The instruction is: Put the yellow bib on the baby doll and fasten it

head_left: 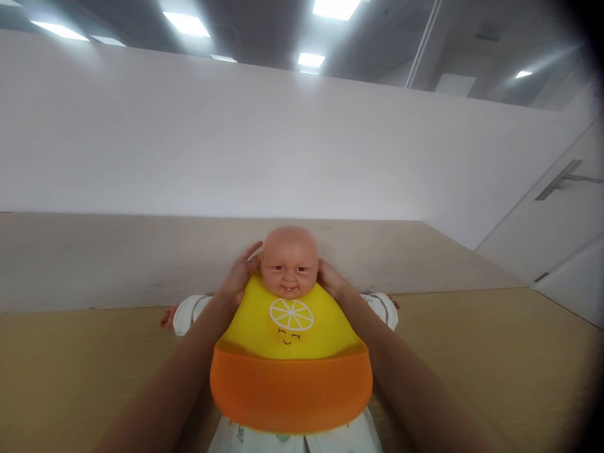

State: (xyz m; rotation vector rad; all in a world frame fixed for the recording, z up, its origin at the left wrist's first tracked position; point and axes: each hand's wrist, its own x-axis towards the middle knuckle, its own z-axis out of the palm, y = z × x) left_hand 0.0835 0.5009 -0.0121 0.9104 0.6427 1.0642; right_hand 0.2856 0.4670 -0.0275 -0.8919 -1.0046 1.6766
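Observation:
A baby doll [289, 261] in white clothes sits upright on a tan table [85, 365], leaning back toward a low wall. A yellow silicone bib [290, 327] with a lemon print and an orange catch pocket hangs on its chest. My left hand [240, 274] is at the left side of the doll's neck, fingers curled round the bib's neck strap. On the other side my right hand [330, 277] reaches behind the neck, its fingertips hidden by the doll's head.
A beige low wall [117, 258] runs behind the doll, with a white wall above it. A white door with a metal handle [561, 179] stands at the right. The doll's arms [186, 314] stick out sideways.

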